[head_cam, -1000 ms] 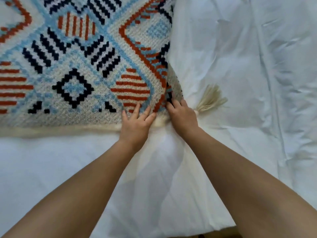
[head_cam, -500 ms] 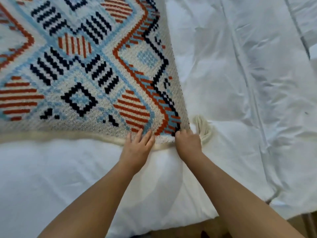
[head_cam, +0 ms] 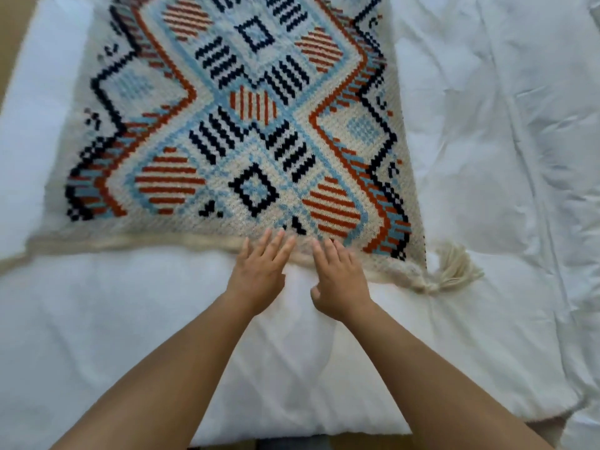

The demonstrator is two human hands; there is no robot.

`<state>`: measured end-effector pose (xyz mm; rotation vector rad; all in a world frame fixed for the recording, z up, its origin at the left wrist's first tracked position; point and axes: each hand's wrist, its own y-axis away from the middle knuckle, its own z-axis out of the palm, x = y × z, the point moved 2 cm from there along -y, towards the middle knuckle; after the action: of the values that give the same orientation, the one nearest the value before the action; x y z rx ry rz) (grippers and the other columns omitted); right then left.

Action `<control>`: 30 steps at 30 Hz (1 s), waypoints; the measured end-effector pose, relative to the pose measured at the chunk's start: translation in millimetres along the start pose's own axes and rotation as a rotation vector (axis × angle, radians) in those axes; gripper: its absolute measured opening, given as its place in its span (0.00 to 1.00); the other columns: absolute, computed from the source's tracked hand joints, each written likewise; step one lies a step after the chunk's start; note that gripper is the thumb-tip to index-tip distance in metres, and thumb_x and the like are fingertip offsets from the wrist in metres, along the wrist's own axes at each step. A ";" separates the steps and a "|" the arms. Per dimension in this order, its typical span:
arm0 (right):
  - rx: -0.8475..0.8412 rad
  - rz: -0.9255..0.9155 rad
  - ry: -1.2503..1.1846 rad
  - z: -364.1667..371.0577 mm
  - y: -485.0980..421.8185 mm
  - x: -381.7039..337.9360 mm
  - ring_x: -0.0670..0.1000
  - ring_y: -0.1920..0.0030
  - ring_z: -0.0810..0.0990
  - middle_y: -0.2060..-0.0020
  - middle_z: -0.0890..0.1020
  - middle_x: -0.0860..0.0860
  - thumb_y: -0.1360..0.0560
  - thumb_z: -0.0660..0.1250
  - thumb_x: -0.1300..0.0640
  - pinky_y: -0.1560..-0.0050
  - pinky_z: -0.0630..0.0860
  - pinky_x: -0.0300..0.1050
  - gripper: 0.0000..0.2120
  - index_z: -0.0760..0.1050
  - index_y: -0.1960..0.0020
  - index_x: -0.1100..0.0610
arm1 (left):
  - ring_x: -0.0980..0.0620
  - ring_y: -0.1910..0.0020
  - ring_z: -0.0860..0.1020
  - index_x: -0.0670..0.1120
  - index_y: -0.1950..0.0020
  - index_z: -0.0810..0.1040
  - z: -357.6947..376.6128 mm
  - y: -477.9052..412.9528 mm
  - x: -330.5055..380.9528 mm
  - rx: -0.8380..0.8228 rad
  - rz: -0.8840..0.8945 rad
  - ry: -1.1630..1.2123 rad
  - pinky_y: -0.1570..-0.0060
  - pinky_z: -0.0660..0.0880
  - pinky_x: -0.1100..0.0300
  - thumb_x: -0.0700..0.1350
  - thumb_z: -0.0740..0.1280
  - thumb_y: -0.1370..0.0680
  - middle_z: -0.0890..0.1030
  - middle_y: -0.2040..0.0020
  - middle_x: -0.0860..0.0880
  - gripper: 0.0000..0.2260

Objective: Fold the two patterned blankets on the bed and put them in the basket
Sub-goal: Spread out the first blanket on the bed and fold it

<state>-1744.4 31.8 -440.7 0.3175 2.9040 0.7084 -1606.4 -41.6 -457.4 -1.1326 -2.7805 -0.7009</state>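
At the blanket (head_cam: 246,125) hem, left hand (head_cam: 258,276) and right hand (head_cam: 339,282) lie flat.

You see a white, wrinkled duvet (head_cam: 487,141) filling the right and lower frame, and a strip of brown floor (head_cam: 363,441) at the bottom edge.

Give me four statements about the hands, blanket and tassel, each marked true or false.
1. The blanket lies spread on the white bedding. True.
2. The left hand grips the tassel. False: the tassel lies free, to the right of both hands.
3. The right hand has its fingers open at the blanket's near edge. True.
4. A basket stands beside the blanket. False: none is in view.
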 end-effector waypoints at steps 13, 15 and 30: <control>0.041 -0.185 -0.087 -8.7 -87.6 -311.0 0.56 0.24 0.44 0.23 0.46 0.53 0.24 0.59 0.49 0.27 0.51 0.52 0.36 0.42 0.24 0.53 | 0.42 0.24 0.46 0.55 0.24 0.42 -9.8 119.1 -300.7 0.027 -0.309 -0.104 0.30 0.49 0.41 0.51 0.52 0.20 0.42 0.23 0.47 0.27; 0.049 -0.183 -0.093 -5.0 -98.4 -342.4 0.57 0.24 0.44 0.23 0.46 0.53 0.23 0.58 0.49 0.27 0.49 0.52 0.35 0.42 0.24 0.52 | 0.42 0.25 0.51 0.57 0.24 0.43 -9.3 121.5 -323.4 0.026 -0.284 -0.070 0.31 0.54 0.43 0.51 0.51 0.19 0.44 0.22 0.45 0.26; 0.100 -0.238 0.011 9.0 -64.8 -427.2 0.60 0.46 0.75 0.44 0.76 0.58 0.24 0.54 0.67 0.53 0.73 0.51 0.13 0.72 0.43 0.63 | 0.45 0.46 0.73 0.43 0.30 0.63 -13.4 208.8 -344.5 -0.015 -0.113 -0.052 0.53 0.73 0.52 0.39 0.52 0.20 0.71 0.42 0.44 0.18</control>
<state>-1340.1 -120.8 -444.3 -0.0237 2.9251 0.5297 -1216.0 -140.0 -440.0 -1.0175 -2.9070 -0.7134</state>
